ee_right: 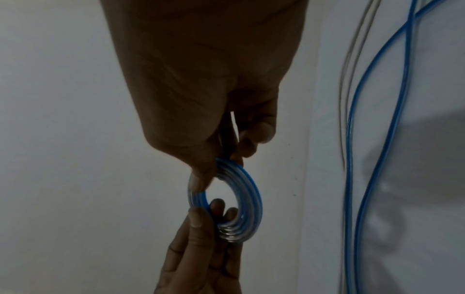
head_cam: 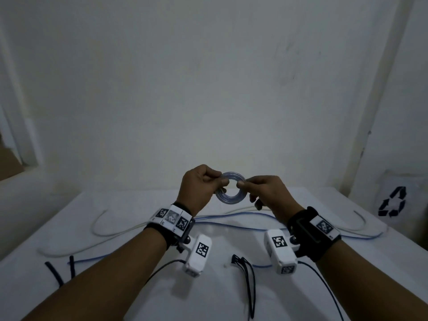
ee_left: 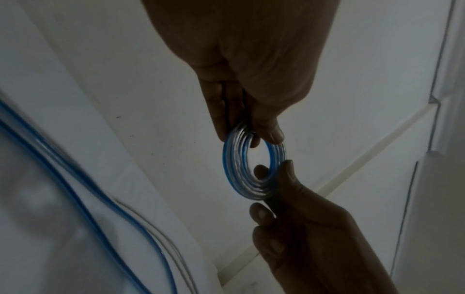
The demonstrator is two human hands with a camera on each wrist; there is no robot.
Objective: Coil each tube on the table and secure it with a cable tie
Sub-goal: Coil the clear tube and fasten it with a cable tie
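A clear tube with a blue stripe is wound into a small flat coil (head_cam: 228, 199) (ee_left: 227, 165) (ee_right: 251, 191) and held in the air above the table's far edge. My left hand (head_cam: 220, 178) (ee_left: 247, 129) (ee_right: 208, 212) pinches the coil's left side between thumb and fingers. On the opposite side, my right hand (head_cam: 245, 183) (ee_left: 274, 173) (ee_right: 224, 161) pinches it the same way. No cable tie shows on the coil. Black cable ties (head_cam: 249, 281) lie on the white table (head_cam: 324, 297) near me, between my forearms.
Loose blue tubes (head_cam: 220, 215) (ee_left: 75, 195) (ee_right: 352, 139) and a white tube (head_cam: 111, 234) stretch across the table under my hands. Two short black strips (head_cam: 54, 273) lie at the near left. A white bag with a recycling mark (head_cam: 392, 201) stands at the right.
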